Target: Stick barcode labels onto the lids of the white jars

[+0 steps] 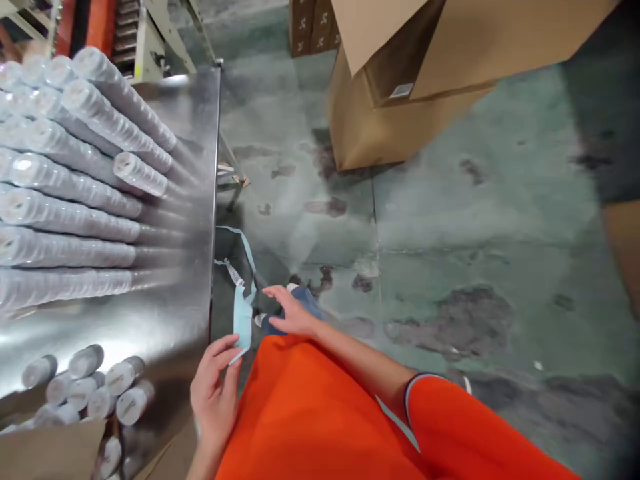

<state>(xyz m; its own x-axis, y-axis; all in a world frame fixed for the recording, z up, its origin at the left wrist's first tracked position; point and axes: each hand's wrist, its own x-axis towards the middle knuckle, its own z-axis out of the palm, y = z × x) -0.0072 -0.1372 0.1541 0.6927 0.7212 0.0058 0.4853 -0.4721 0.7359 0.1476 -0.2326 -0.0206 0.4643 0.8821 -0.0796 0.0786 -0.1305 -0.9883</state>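
Observation:
My left hand [216,390] pinches the lower edge of a light blue face mask [243,319] that hangs beside the steel table's edge, its straps [245,250] looping upward. My right hand [290,312] hovers just right of the mask with fingers spread, holding nothing. My orange shirt [320,413] fills the bottom of the view.
A steel table [195,200] at left carries several long wrapped white rolls [75,200]. Shorter rolls [105,393] stand in a box below. Large cardboard boxes [400,100] sit on the worn green floor [450,233] ahead. A person's leg [620,200] is at the right edge.

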